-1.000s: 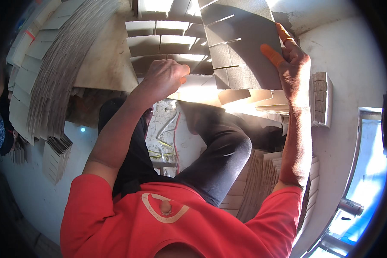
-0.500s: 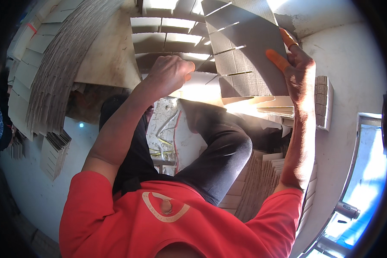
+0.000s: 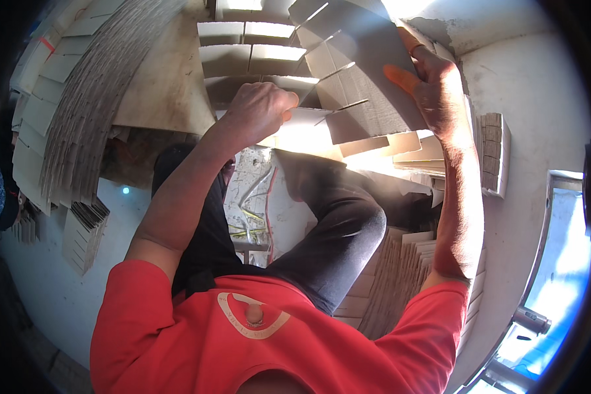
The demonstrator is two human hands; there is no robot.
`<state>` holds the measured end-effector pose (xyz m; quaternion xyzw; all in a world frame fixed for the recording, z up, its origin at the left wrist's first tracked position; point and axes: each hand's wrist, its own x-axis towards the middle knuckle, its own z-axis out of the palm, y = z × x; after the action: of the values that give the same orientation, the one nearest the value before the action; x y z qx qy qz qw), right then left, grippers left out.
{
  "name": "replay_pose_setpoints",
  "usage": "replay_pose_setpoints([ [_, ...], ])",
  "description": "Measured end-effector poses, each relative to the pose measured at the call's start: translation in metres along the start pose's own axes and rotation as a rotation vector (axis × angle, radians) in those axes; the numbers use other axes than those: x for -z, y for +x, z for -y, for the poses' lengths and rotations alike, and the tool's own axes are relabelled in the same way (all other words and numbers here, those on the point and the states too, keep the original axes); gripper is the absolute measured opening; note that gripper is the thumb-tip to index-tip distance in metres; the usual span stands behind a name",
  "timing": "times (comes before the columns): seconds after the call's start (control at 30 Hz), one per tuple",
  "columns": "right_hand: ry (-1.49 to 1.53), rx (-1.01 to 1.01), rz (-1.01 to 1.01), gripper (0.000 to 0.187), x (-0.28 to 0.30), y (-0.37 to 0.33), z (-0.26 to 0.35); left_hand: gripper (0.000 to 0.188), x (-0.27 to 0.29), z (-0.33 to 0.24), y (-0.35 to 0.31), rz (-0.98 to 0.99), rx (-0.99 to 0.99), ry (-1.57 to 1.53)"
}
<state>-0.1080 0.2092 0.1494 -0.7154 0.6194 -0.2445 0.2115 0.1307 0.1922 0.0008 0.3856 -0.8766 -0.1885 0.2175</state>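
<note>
My right hand (image 3: 437,88), orange covers on its fingertips, grips the right edge of a slotted cardboard sheet (image 3: 368,72). Its thumb lies on the face, other fingers behind. The sheet is tilted, its row of slots toward the left, beside several upright cardboard strips (image 3: 269,59) with cross slots. My left hand (image 3: 259,111) is closed at the near end of those strips, with orange on its fingertips too. What its fingers pinch, if anything, is hidden. The sheet's left edge meets or overlaps the strips' right ends; I cannot tell whether they interlock.
A long stack of slotted cardboard pieces (image 3: 92,98) stands left on a wooden board (image 3: 164,79). More cardboard stacks lie beside my right knee (image 3: 400,276) and below my right hand (image 3: 420,157). A bundle (image 3: 496,154) sits by the right wall. My legs are beneath the work.
My right hand has moved left and slightly away from me, carrying the slotted cardboard sheet closer over the strips. My left hand has stayed almost in place.
</note>
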Motion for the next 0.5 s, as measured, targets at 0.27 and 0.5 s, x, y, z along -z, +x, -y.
replay_pose_setpoints([
  [0.27, -0.152, -0.062, -0.099, 0.057, -0.012, -0.017, 0.020, 0.011, -0.002, 0.003, 0.003, 0.001, 0.013, 0.006],
  [0.5, -0.050, 0.012, -0.077, 0.057, -0.035, -0.016, -0.004, 0.009, -0.005, 0.003, 0.003, -0.112, -0.103, -0.044],
])
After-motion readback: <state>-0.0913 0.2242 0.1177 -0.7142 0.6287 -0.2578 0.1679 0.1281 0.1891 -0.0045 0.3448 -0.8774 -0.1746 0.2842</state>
